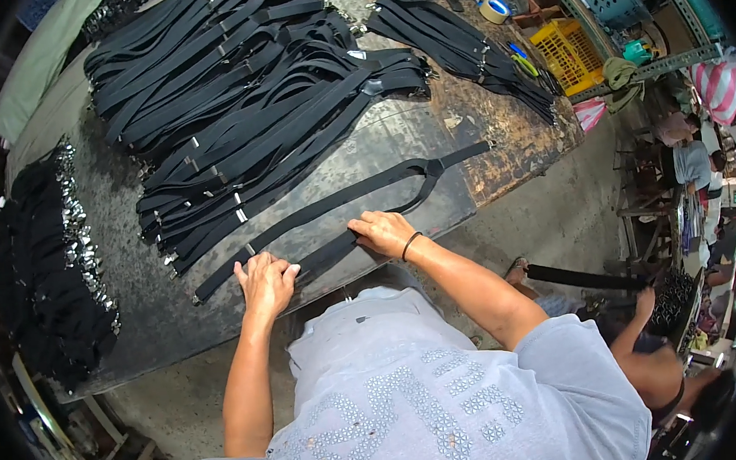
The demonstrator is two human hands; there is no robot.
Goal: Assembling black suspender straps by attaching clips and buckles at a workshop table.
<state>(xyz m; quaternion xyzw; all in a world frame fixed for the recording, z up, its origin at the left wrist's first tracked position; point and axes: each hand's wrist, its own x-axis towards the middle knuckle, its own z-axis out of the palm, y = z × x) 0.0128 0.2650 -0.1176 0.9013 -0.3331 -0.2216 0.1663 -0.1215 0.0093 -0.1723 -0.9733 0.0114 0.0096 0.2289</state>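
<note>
A pair of black suspenders (pixel 331 202) lies along the front of the dark worktable, its two straps joined in a Y at the right, with a single tail ending in a metal clip. Bent over the nearer strap, at its left part, are the fingers of my left hand (pixel 267 283); they look closed on it, though the fingertips are partly hidden. Farther right, my right hand (pixel 383 233) grips the same strap, thumb and fingers together. The farther strap stretches to a clip at the left, just beyond my left hand.
Beyond lies a large heap of black suspenders (pixel 245 93); a smaller bundle (pixel 457 46) is at the far right. Black straps with metal clips (pixel 42 264) are piled at left. Tape (pixel 495 8), scissors (pixel 525 65) and a yellow crate (pixel 568 54) stand rightward. A co-worker (pixel 651 363) sits at lower right.
</note>
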